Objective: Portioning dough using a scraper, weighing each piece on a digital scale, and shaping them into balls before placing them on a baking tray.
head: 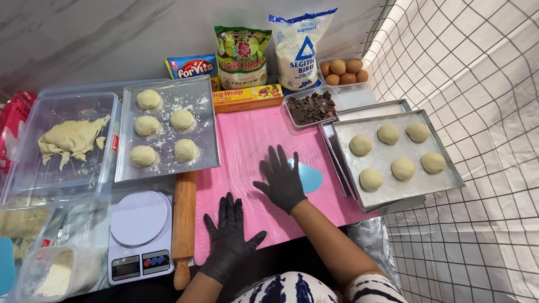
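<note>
Head view: both gloved hands flat, fingers spread, on the pink mat (247,140); left hand (229,238) empty, right hand (282,182) just touching the blue scraper (309,177).

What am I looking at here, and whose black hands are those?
The picture comes from a camera worn on a person's head, looking down at their own two hands. Both hands wear black gloves. The left hand lies flat and open on a pink baking mat. The right hand is also open, resting on the mat and partly on a light blue scraper. Neither hand holds anything.

Around the mat are baking things. A floured metal tray on the left carries five dough balls, and another tray on the right carries five more. A wooden rolling pin and a white kitchen scale lie beside the mat. A clear tub holds a big lump of dough. At the back stand chopped chocolate, brown eggs and some bags of ingredients.
</note>
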